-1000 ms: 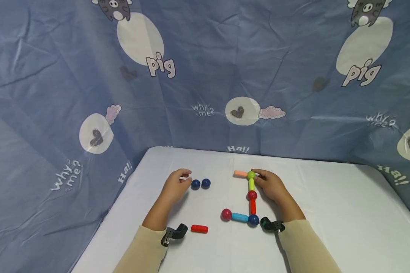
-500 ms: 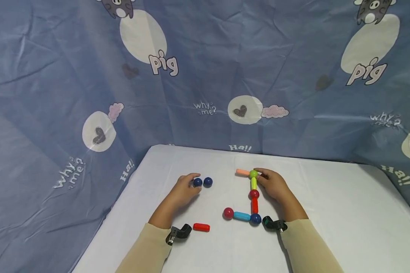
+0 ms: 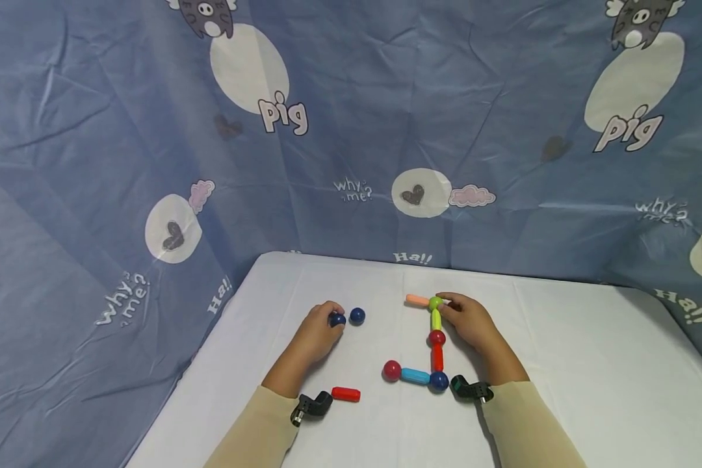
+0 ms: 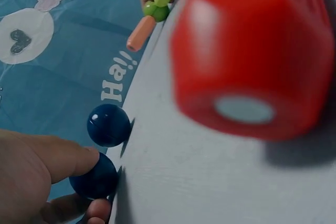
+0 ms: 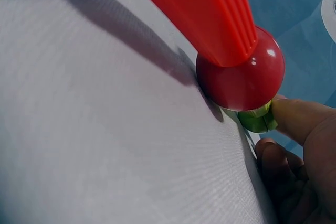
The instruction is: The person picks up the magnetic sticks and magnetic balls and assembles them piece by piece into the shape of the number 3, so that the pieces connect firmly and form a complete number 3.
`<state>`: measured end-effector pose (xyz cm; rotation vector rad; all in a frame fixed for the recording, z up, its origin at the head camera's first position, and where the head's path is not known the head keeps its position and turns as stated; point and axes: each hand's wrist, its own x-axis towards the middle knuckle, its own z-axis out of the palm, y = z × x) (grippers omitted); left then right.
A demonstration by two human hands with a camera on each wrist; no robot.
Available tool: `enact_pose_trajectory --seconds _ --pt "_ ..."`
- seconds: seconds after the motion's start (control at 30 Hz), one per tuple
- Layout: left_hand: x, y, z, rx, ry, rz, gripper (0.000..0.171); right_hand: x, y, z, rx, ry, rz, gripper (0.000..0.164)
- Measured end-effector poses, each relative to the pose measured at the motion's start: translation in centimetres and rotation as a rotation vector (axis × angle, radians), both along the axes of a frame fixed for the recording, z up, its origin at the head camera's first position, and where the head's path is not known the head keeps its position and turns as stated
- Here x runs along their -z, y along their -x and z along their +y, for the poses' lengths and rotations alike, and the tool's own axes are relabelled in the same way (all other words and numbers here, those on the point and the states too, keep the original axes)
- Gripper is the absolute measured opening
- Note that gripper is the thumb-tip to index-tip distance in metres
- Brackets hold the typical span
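Observation:
With thumb and fingers, my left hand (image 3: 318, 333) pinches a dark blue ball (image 4: 95, 178) on the white table. A second blue ball (image 3: 357, 316) lies just right of it, apart. My right hand (image 3: 468, 323) grips the green ball (image 3: 435, 303) at the far end of a chain of rods and balls. From that ball an orange rod (image 3: 417, 300) points left and a lime rod (image 3: 436, 320) runs toward me to a red ball (image 5: 242, 72). Beyond it come a red rod (image 3: 437, 358), a blue corner ball (image 3: 439, 381), a light blue rod (image 3: 415, 376) and a red end ball (image 3: 392, 370).
A loose red rod (image 3: 346, 394) with a pale disc in its end lies near my left wrist and looms large in the left wrist view. Behind the white table (image 3: 585, 364) hangs a blue printed cloth (image 3: 503, 143). Each wrist carries a black camera mount (image 3: 312, 406).
My left hand has moved right and its fingers have closed around the left blue ball. The right hand stays at the green ball. The head view has shifted slightly.

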<state>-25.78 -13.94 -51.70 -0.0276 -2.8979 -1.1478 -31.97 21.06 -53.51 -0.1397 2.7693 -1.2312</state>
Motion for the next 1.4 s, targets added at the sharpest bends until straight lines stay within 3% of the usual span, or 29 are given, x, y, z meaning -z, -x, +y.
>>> enact_pose_trajectory --seconds 0.23,0.47,0.63,0.83,1.2,1.4 --pt "-0.4 0.6 0.0 -0.027 0.01 0.019 0.023 -0.4 -0.1 0.0 0.008 0.017 -0.013 0.041" --pt "-1.8 2.3 0.5 -0.072 -0.038 0.043 0.029 -0.2 -0.1 0.0 0.006 0.018 -0.03 0.042" --pt "-3.1 4.2 1.8 -0.023 -0.067 0.001 0.034 0.2 0.1 0.1 0.016 0.023 -0.019 0.041" --pt "-3.4 5.9 3.3 0.032 -0.06 -0.054 0.034 0.2 0.1 0.2 0.019 0.021 -0.027 0.041" --pt "-3.4 7.2 5.2 0.096 -0.04 -0.04 0.033 -0.2 0.2 0.1 0.026 0.015 -0.033 0.041" --pt "-3.6 7.8 6.2 0.097 -0.017 -0.073 0.032 0.2 0.2 0.2 0.023 0.015 -0.019 0.041"
